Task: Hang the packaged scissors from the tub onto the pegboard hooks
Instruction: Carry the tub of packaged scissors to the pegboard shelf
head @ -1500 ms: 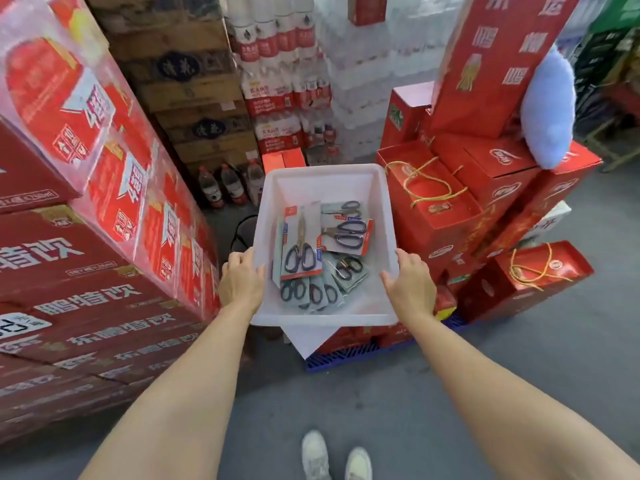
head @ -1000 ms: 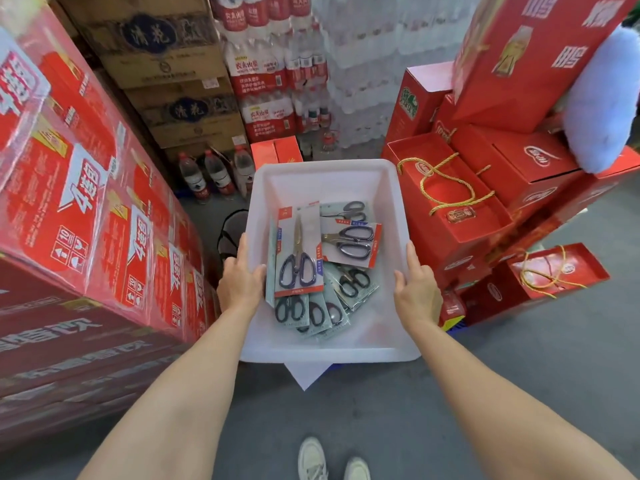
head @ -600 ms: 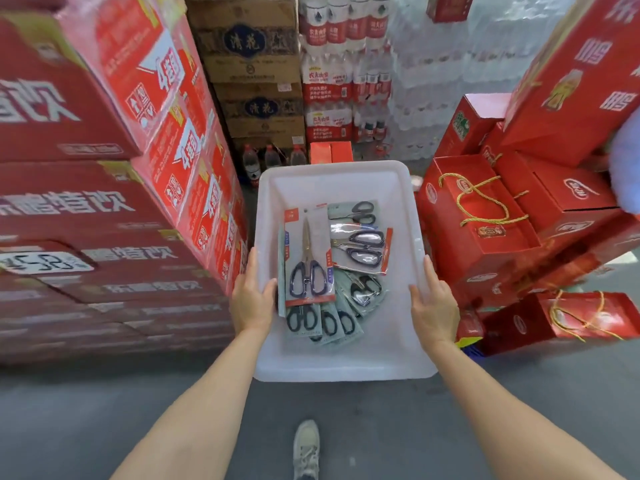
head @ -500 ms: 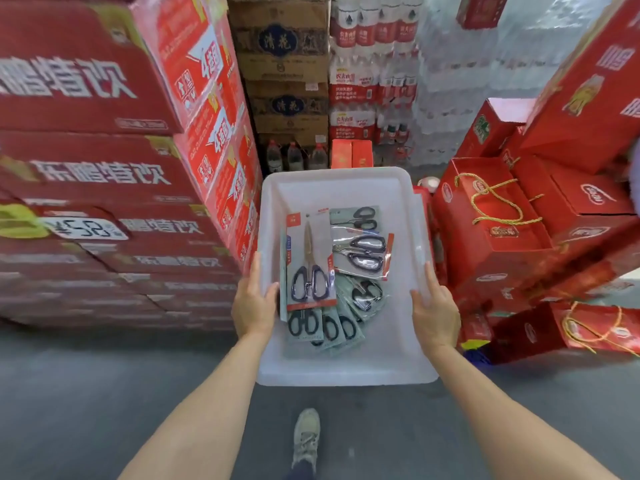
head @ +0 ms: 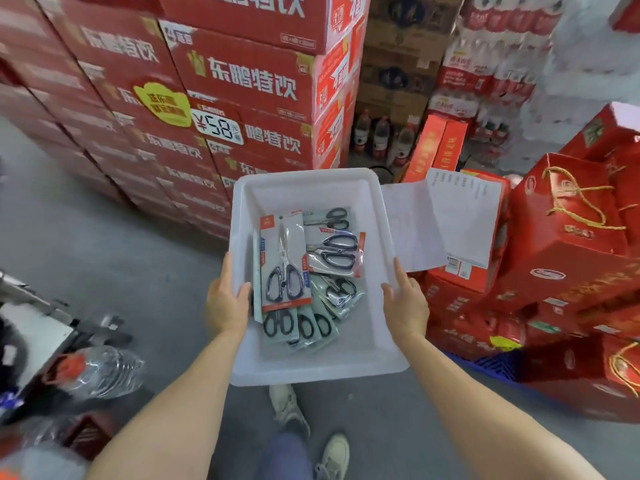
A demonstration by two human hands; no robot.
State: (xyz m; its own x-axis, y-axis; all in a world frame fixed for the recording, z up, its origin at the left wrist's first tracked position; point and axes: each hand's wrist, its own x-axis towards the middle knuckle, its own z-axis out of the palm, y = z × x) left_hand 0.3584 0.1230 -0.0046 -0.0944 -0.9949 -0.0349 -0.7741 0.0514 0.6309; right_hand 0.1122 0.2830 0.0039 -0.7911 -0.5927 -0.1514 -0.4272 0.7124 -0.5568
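Note:
I carry a white plastic tub (head: 363, 344) in front of me above the grey floor. My left hand (head: 225, 303) grips its left rim with the thumb inside. On the right rim my right hand (head: 407, 306) holds on. Inside lie several packaged scissors: a large pair on a red-edged card (head: 284, 261) on top at the left, a second red-edged pack (head: 336, 252) to its right, and grey-green packs (head: 311, 323) fanned out beneath. No pegboard or hooks are in view.
Stacked red drink cartons (head: 242, 84) rise ahead on the left. Red gift boxes with gold cords (head: 568, 216) pile up at the right, with white paper sheets (head: 446, 220) on them. Water bottles (head: 100, 372) lie at the lower left. My shoes (head: 332, 455) are below.
I have lifted the tub off the boxes and turned left with it. The paper sheets that were under the tub stay on the boxes. Both hands keep their hold on the rims.

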